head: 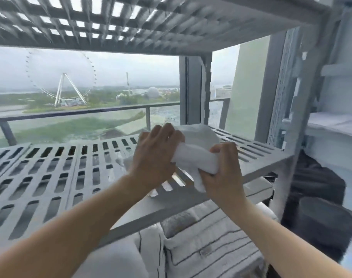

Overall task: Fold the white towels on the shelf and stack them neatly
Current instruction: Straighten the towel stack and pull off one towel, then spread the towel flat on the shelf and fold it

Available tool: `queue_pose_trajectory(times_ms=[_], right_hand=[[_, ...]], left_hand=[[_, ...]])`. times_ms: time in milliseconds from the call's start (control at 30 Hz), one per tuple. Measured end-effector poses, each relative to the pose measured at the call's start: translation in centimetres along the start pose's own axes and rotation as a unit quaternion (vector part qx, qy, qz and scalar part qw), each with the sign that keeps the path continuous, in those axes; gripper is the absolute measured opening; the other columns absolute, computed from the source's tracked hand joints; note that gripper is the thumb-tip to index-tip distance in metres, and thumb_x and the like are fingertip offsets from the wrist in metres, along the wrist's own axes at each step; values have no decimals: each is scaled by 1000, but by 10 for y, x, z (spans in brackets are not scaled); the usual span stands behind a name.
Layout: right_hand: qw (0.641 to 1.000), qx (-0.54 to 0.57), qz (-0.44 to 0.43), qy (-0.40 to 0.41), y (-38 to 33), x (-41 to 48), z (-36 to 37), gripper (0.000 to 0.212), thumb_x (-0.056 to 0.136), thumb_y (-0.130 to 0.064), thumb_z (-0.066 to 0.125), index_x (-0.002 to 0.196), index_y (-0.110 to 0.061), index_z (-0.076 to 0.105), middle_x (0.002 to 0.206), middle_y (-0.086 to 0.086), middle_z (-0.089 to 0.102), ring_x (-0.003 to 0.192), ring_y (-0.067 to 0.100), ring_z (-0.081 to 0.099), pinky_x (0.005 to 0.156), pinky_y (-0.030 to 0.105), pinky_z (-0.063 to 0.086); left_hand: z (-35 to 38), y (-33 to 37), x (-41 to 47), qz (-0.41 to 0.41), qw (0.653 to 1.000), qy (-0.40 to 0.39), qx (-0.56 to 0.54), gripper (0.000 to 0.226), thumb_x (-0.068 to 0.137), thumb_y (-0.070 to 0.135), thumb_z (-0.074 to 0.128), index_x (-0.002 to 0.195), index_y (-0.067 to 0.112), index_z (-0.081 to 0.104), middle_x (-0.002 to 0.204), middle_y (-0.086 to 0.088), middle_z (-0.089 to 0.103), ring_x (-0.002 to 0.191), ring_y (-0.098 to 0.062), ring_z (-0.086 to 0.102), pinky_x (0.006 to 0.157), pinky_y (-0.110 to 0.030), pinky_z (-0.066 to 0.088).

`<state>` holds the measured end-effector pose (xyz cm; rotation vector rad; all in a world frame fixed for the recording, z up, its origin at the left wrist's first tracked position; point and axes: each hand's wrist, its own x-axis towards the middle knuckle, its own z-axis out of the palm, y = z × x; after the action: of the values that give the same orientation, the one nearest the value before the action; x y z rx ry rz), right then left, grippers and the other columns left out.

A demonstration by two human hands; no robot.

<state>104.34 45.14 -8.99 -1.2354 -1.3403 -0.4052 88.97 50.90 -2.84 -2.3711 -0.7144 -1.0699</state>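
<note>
Mid-fold. My left hand [155,151] and right hand [223,167] both hold one white towel [197,149] just above the right part of the slatted shelf [50,173], fingers closed around a rolled band of cloth. No finished stack shows on this shelf, so I judge most of the work remains. The towel is bunched and soft, one end drooping below my right hand; blur hides its edges.

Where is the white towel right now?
The white towel is right of centre in the head view, gripped between the left hand and right hand, just above the slatted grey shelf.
</note>
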Motion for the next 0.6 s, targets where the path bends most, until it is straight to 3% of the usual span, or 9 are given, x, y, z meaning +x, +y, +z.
queue_pose_trajectory(times_ms=[233, 333, 433, 600], right_hand=[[999, -34, 12, -34, 71, 16, -8, 34, 68, -6, 73, 86, -8, 44, 94, 2, 36, 81, 22, 45, 60, 27, 35], [996, -63, -20, -64, 98, 35, 4, 31, 68, -1, 68, 85, -9, 43, 93, 1, 33, 77, 23, 44, 59, 29, 36], [989, -79, -48, -115, 126, 60, 18, 27, 67, 3, 64, 84, -5, 45, 92, 4, 34, 75, 22, 42, 62, 28, 34], [979, -65, -54, -185, 168, 91, 43, 30, 70, -3, 67, 83, -9, 40, 94, 4, 34, 80, 22, 40, 63, 36, 42]], left_hand=[[61, 20, 39, 45, 998, -40, 33, 47, 43, 8, 82, 86, 9, 62, 87, -12, 59, 78, -33, 60, 66, -44, 48], [91, 11, 53, 30, 994, -86, 63, 46, 56, 21, 83, 94, 11, 59, 98, -10, 56, 90, -31, 57, 74, -45, 45], [119, 0, 68, 9, 988, -130, 83, 46, 69, 32, 70, 108, 16, 52, 112, -5, 48, 104, -25, 49, 86, -44, 41], [153, -13, 77, -24, 984, -165, 66, 51, 69, 41, 51, 112, 15, 49, 112, -8, 47, 101, -27, 48, 86, -46, 38]])
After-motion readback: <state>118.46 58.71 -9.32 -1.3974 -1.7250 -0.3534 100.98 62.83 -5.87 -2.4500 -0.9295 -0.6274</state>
